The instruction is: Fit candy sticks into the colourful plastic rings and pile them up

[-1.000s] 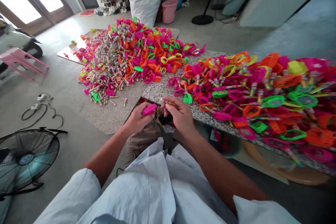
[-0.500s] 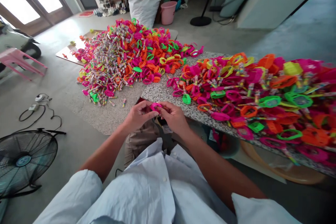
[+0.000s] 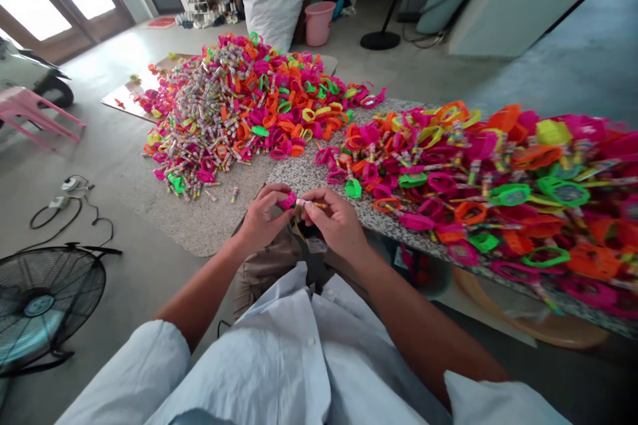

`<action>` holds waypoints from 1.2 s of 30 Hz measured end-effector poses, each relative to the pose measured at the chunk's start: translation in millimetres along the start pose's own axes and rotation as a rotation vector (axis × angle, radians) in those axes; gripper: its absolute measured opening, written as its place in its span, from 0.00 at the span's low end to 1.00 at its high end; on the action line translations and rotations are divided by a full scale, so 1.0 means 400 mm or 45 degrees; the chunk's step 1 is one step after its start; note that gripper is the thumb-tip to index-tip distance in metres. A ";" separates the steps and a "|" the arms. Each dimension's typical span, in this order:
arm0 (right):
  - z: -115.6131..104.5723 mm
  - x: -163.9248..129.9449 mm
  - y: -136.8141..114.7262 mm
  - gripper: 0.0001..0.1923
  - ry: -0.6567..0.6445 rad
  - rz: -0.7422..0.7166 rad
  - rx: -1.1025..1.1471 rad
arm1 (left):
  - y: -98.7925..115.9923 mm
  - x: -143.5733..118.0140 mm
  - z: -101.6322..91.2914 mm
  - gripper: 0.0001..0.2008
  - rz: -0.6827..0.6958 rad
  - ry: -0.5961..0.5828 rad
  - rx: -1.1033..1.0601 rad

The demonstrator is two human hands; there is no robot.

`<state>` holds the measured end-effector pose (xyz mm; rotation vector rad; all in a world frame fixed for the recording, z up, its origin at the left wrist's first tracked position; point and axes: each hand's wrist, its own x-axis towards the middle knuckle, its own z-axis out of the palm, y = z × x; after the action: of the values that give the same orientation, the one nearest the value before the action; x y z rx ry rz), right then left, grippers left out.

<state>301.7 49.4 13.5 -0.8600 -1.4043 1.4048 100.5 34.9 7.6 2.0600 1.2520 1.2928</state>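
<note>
My left hand point(image 3: 263, 220) pinches a small bright pink plastic toy watch point(image 3: 288, 200) between thumb and fingers. Close beside it, my right hand point(image 3: 339, 220) grips a slim candy roll point(image 3: 302, 202) in a pale printed wrapper, its end pointing at the toy watch. Whether the two touch I cannot tell. Both hands are above my lap at the near edge of the speckled stone table point(image 3: 299, 176). Beyond them lies a big heap of candy rolls point(image 3: 204, 103) mixed with pink, orange, green and yellow toy watches point(image 3: 279, 119).
On the right of the table is a second pile of toy watches with candy rolls point(image 3: 478, 179). A black floor fan point(image 3: 44, 305) and a pink stool point(image 3: 34, 106) stand at left. Behind the heap are a white sack point(image 3: 274, 0) and a pink bucket point(image 3: 319, 23).
My hands have drawn slightly apart. The candy roll now shows in my right fingers, while the pink toy watch has shifted a little left with my left hand.
</note>
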 end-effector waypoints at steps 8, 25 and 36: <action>0.010 -0.001 0.000 0.12 0.009 0.030 -0.068 | -0.009 -0.007 0.002 0.07 0.105 0.014 0.072; 0.018 -0.009 -0.014 0.17 0.109 0.224 -0.016 | -0.007 -0.005 0.008 0.07 0.146 0.008 0.150; 0.026 -0.009 -0.011 0.19 0.079 0.198 -0.153 | 0.004 -0.007 0.003 0.06 0.292 -0.122 0.451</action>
<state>293.8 42.2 18.5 -1.1019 -1.4104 1.4069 101.7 31.9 6.9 2.5460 1.3077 1.1095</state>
